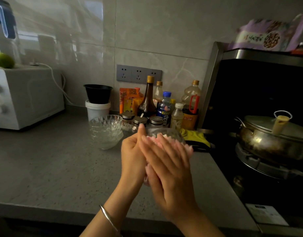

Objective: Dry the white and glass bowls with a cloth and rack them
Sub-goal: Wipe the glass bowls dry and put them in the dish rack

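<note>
Cloth [189,149] under flat right hand [166,166]; left hand [131,154] fingers hidden, grip unclear; bowl [166,132] blurred

Stacked glass bowls [105,132]: clear cut glass, faceted and glossy, at nine o'clock from the frame's centre.
Held glass bowl [166,134]: clear glass, blurred, pattern unclear.
Cloth [188,149]: pink fabric, soft and fuzzy.
Countertop [53,168]: grey speckled stone look, matt, at eight o'clock.
Wall tiles [147,31]: pale marbled tile, smooth, highly reflective, at twelve o'clock.
Pot [267,146]: metal, shiny but stained brown, at three o'clock.
Pot lid [260,124]: dull silver metal.
Bracelet [108,218]: polished silver metal, at seven o'clock.
Black bowl [97,93]: smooth plastic.
White tub [97,110]: smooth white plastic.
Brown bottle [147,103]: dark, glossy.
Jar lids [156,119]: brushed metal.
</note>
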Available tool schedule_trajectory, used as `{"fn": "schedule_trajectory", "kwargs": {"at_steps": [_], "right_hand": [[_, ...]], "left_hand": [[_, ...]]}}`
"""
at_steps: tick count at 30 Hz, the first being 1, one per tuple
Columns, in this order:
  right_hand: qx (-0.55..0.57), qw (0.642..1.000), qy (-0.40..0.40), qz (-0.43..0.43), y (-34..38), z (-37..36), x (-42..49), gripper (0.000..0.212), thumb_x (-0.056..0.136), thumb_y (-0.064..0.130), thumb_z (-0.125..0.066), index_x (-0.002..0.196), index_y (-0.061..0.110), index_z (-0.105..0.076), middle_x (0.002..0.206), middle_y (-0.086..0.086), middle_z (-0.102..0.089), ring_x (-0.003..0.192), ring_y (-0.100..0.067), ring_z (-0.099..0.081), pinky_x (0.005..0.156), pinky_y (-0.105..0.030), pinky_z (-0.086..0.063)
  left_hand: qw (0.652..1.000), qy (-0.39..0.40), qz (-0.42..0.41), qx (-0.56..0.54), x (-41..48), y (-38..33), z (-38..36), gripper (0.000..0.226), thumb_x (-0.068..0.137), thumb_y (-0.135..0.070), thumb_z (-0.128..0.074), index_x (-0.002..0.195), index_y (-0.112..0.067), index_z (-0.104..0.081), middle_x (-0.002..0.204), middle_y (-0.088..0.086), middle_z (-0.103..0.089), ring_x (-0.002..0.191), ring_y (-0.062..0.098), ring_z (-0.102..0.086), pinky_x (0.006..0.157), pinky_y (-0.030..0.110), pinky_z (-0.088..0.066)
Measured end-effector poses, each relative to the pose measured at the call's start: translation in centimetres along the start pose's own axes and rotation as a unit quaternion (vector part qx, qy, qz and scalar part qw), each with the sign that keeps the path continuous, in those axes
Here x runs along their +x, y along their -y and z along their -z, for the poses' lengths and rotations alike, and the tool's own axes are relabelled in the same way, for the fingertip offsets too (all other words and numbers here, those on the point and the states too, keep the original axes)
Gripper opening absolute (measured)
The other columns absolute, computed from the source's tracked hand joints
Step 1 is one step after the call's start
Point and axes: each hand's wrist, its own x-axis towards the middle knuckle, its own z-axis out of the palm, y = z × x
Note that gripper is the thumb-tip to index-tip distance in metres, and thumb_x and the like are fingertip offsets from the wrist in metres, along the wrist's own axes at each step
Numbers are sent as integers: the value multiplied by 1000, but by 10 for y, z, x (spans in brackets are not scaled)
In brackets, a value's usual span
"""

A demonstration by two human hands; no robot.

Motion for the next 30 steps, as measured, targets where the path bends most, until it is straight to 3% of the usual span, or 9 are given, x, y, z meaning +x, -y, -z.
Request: {"fn": "schedule_trajectory", "kwargs": {"at_steps": [3, 9, 15, 17, 20, 23, 26, 28, 30], "right_hand": [[-28, 998, -30, -46, -11, 4, 20, 47, 102, 35, -20, 146, 22, -32, 155, 3, -28, 145, -13, -20, 117, -42, -17], [98, 985, -52, -131, -19, -8, 5, 48, 103, 45, -12, 150, 35, -13, 160, 13, -8, 147, -12, -8, 117, -45, -21], [-2, 999, -13, -49, -23, 4, 29, 46, 102, 37, -20, 140, 26, -44, 147, 4, -43, 140, -14, -32, 111, -44, -32], [109, 986, -28, -119, -30, 6, 34, 45, 100, 42, -23, 137, 31, -45, 145, 8, -46, 136, -5, -37, 110, -39, -36], [298, 922, -48, -243, -28, 5, 26, 44, 97, 49, -21, 139, 46, -35, 144, 21, -41, 131, 7, -37, 109, -36, -39], [96, 984, -47, -143, -5, 0, 11, 45, 102, 40, -14, 146, 37, -25, 153, 9, -32, 142, -9, -26, 116, -42, -26], [-72, 996, -32, -36, -7, 1, 22, 48, 103, 35, -17, 141, 22, -43, 144, -2, -47, 137, -20, -37, 112, -44, -28], [-15, 996, -47, -68, -18, 8, 33, 47, 101, 35, -23, 131, 20, -56, 132, 0, -58, 125, -15, -50, 104, -38, -40], [151, 977, -64, -140, -27, 15, 42, 41, 99, 35, -29, 119, 24, -63, 118, 10, -65, 111, -4, -58, 93, -26, -48]], "left_hand": [[1000, 30, -5, -4, -7, -5, -5, 53, 100, -31, -39, 64, 5, -52, 46, 8, -45, 40, 18, -40, 38, 22, -30], [998, -60, -12, 2, 1, -9, 4, 51, 100, -36, -39, 59, -6, -45, 47, 2, -30, 40, 9, -24, 39, 20, -20], [999, 5, -21, 24, -7, -7, -1, 58, 98, -33, -42, 66, 14, -50, 52, 16, -47, 48, 20, -39, 43, 26, -29], [999, -22, -31, 28, -6, -8, -2, 61, 99, -35, -42, 62, 14, -44, 50, 18, -39, 47, 20, -32, 44, 27, -25], [998, -68, 6, -5, -6, -9, 2, 59, 99, -36, -42, 58, 7, -41, 50, 13, -31, 44, 20, -24, 43, 26, -21], [995, -70, 54, -35, -6, -5, 5, 60, 99, -38, -41, 64, 10, -46, 57, 12, -38, 51, 25, -28, 47, 31, -25], [998, -40, 54, -20, -6, -6, -2, 61, 99, -37, -39, 72, 16, -51, 60, 16, -47, 55, 25, -37, 48, 28, -29], [998, -43, 52, -18, -5, -7, -5, 57, 99, -35, -41, 62, 7, -50, 54, 12, -43, 49, 22, -36, 46, 25, -27], [997, -55, 51, -22, -4, -7, -2, 59, 99, -35, -43, 56, 6, -45, 50, 11, -42, 45, 19, -34, 45, 24, -28]]}}
